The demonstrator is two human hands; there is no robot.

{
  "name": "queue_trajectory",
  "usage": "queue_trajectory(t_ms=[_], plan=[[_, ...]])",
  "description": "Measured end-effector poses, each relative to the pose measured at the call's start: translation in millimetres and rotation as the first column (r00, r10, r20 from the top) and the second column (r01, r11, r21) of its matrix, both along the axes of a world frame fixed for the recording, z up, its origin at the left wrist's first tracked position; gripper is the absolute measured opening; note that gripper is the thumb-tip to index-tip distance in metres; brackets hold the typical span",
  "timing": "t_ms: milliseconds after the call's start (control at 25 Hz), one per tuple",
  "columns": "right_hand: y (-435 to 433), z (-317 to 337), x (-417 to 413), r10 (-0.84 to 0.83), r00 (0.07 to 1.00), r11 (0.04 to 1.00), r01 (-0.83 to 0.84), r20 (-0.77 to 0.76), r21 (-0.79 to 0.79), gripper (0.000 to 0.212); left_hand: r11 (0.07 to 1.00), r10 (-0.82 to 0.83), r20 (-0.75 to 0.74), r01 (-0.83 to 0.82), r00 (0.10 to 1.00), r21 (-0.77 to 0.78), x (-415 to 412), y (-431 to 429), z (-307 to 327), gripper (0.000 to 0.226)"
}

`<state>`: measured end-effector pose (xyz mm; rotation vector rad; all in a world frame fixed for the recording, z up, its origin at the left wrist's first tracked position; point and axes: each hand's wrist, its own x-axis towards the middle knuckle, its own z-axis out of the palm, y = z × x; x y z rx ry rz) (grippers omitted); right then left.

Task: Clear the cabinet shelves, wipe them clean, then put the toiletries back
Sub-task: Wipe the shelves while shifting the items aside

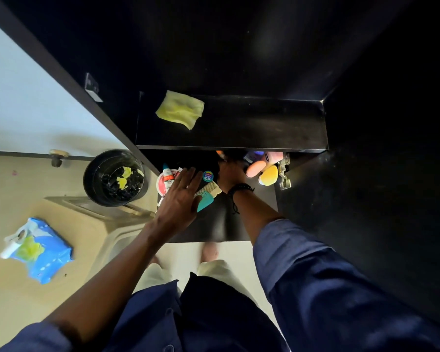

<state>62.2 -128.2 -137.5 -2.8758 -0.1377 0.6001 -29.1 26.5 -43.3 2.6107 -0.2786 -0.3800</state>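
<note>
At the far left a blue pack of wipes [40, 250] lies on the pale counter [92, 232], and just beyond it stands a black bin [113, 177] with yellow scraps inside. A crumpled yellow cloth [180, 109] rests on the left end of the upper shelf [252, 123] of the dark cabinet. Below, our left hand [179, 199] hovers flat over the lower shelf [214, 224], fingers straight and spread, holding nothing, above a round red-and-white tin [162, 186] and a small tube [167, 174]. A teal comb [207, 196] lies just beside that hand's thumb, near a small round lid [208, 175]. Our right hand [231, 174], with a black bracelet [239, 188] at the wrist, reaches under the upper shelf; its fingers are lost in shadow, so we cannot tell its grip. Right of it sit a peach bottle [255, 168] and a yellow sponge [268, 175].
</note>
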Motion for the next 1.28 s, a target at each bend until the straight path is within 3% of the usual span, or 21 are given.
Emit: queue_trajectory(t_ms=[240,320,560,720,840,1040,1280], plan=[[-8,4,-45,-0.079,0.979,0.994,0.063,0.19,0.091,0.03,0.998,-0.054,-0.03,0.053,0.998,-0.026,-8,-3,0,0.067],[-14,12,-65,-0.122,0.962,0.972,0.066,0.245,0.227,0.025,0.997,-0.064,-0.039,0.062,0.997,-0.049,-10,-8,1,0.065],[-36,37,-110,-0.469,0.866,0.813,0.347,0.173,0.466,0.044,0.985,-0.165,-0.009,0.164,0.986,-0.055,-18,-32,1,0.06],[-63,50,-112,-0.473,0.821,0.858,0.346,0.32,0.38,0.03,0.979,-0.2,-0.004,0.2,0.98,-0.047,-26,-45,-2,0.061],[-84,49,-107,-0.491,0.814,0.861,0.398,0.311,0.318,0.019,0.978,-0.201,0.01,0.201,0.98,-0.049,-33,-50,-6,0.061],[-96,52,-98,-0.438,0.861,0.897,0.401,0.257,0.185,0.025,0.981,-0.19,0.005,0.19,0.982,-0.037,-39,-52,-10,0.061],[-100,57,-93,-0.415,0.869,0.907,0.371,0.27,0.199,0.025,0.984,-0.169,-0.01,0.168,0.986,-0.053,-41,-54,-2,0.06]])
